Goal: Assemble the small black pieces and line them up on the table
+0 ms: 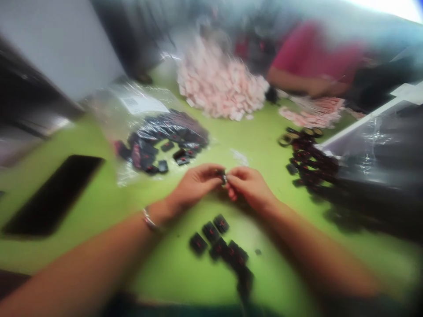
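My left hand [198,182] and my right hand [249,185] meet over the middle of the green table [158,268]. Fingertips of both pinch a small dark part [224,177] with a bright spot on it; its details are too blurred to tell. A silver bracelet circles the left wrist. Several black square pieces with red marks [210,231] lie below the hands, near the table's front. Beyond the left hand, a clear plastic bag [115,105] holds many similar black pieces. A few thin whitish bits [239,157] lie just past the fingertips.
A dark flat rectangle [56,193] lies at left. Behind is a heap of pale pink pieces [221,83]. Black pieces [307,163] and rolls of tape sit right, beside a plastic-lined box [376,145]. A person in a pink top [317,57] is across the table.
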### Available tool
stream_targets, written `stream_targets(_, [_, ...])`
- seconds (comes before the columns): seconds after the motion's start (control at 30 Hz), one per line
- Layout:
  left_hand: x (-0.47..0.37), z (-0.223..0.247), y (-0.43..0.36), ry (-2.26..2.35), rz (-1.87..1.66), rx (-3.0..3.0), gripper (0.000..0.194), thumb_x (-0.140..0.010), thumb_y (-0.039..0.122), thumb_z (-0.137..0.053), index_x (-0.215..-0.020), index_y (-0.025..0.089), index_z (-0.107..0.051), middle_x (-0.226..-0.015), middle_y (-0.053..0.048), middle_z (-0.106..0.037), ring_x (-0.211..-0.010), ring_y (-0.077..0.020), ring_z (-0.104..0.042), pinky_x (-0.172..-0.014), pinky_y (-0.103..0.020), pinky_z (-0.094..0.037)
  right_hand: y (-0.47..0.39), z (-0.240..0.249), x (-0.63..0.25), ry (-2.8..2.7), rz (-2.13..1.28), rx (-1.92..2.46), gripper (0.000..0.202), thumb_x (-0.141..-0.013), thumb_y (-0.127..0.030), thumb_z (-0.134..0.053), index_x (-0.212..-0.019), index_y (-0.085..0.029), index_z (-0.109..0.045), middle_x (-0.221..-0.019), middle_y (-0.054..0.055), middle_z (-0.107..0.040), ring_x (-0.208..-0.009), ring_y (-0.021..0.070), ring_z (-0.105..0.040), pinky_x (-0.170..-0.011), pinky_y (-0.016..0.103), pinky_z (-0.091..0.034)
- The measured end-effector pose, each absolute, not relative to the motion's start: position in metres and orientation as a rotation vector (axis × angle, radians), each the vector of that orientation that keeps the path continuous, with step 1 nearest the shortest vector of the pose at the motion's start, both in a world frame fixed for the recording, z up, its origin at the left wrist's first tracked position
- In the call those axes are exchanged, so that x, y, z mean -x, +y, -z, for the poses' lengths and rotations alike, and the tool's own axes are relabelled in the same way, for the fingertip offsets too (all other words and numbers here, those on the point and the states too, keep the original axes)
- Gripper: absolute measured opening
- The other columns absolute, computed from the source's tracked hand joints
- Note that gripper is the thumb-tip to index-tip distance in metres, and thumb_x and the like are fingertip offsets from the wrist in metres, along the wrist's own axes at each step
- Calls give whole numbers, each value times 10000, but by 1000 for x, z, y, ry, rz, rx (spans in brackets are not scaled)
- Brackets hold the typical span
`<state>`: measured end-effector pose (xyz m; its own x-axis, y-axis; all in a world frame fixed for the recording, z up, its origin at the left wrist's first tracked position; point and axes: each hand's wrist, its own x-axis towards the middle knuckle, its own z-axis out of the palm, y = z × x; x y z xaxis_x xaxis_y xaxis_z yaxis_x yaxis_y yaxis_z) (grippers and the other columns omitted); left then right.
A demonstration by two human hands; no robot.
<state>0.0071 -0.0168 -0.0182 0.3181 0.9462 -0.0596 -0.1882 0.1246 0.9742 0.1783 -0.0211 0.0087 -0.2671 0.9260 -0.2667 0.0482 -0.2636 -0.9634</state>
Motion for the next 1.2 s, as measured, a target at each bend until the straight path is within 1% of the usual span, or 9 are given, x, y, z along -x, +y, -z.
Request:
stream_targets(0.23, [-9,21,-20,929,-981,-1227,296,-731,254,-721,-999,142,-668,-874,-57,-707,-805,-174,-648,-806,-325,-509,-25,-16,-173,-1432,-1501,1461,134,-769,-219,-558,-662,-188,-483,-451,-71,-535,-327,68,-491,-315,155,-357])
stream_targets(0.43, [-11,26,-20,983,-1009,-1263,282,-749,236,-689,-1014,145,-659,-906,-63,-701,-829,-181,-639,-801,-330,-510,-24,-7,-165,-1578,-1235,1525,126,-738,-150,-516,-657,-209,-439,-439,-84,-513,-308,75,-481,-303,165,-332])
stream_targets(0.53, [-11,25,-19,961,-999,-1224,293,-742,237,-696,-1015,140,-651,-874,-58,-698,-790,-171,-638,-775,-325,-513,-23,-4,-166,-1594,-1257,1466,106,-760,-180,-518,-680,-206,-453,-452,-81,-526,-311,69,-475,-309,163,-342])
stream_targets(0.6, [-11,22,-18,922,-980,-1168,303,-728,242,-713,-1004,139,-643,-828,-46,-694,-742,-159,-637,-753,-321,-514,-24,-5,-169,-1526,-1385,1428,102,-790,-236,-526,-711,-199,-474,-483,-66,-561,-333,74,-500,-319,164,-371])
stream_targets(0.7, [-11,19,-17,877,-957,-1098,312,-712,252,-733,-987,144,-633,-761,-24,-686,-679,-143,-630,-727,-317,-513,-25,-7,-173,-1372,-1546,1354,170,-810,-323,-552,-730,-189,-485,-512,-47,-593,-359,70,-518,-340,161,-404])
stream_targets(0.83, [-9,22,-16,868,-967,-1146,298,-728,243,-721,-997,144,-639,-816,-40,-694,-737,-149,-635,-765,-316,-503,-25,-6,-174,-1326,-1605,1308,199,-813,-350,-560,-730,-185,-487,-506,-47,-597,-357,65,-516,-343,152,-402])
stream_targets(0.97, [-8,27,-17,880,-957,-1275,264,-766,246,-679,-1012,152,-654,-922,-65,-703,-820,-172,-641,-816,-333,-500,-25,-9,-173,-1386,-1559,1373,149,-792,-283,-546,-705,-193,-465,-493,-54,-597,-351,72,-521,-331,148,-385])
stream_targets(1.1, [-9,28,-20,914,-951,-1414,246,-796,231,-629,-1033,176,-667,-990,-68,-701,-906,-196,-638,-874,-352,-493,-23,-10,-171,-1478,-1469,1497,95,-726,-171,-507,-662,-205,-446,-448,-67,-560,-317,81,-494,-309,161,-350])
stream_targets(1.2, [-11,28,-22,962,-994,-1456,254,-787,221,-627,-1035,187,-672,-998,-62,-700,-944,-207,-633,-894,-356,-487,-21,-6,-168,-1590,-1231,1520,128,-682,-137,-498,-600,-211,-433,-417,-71,-504,-324,73,-457,-323,170,-323])
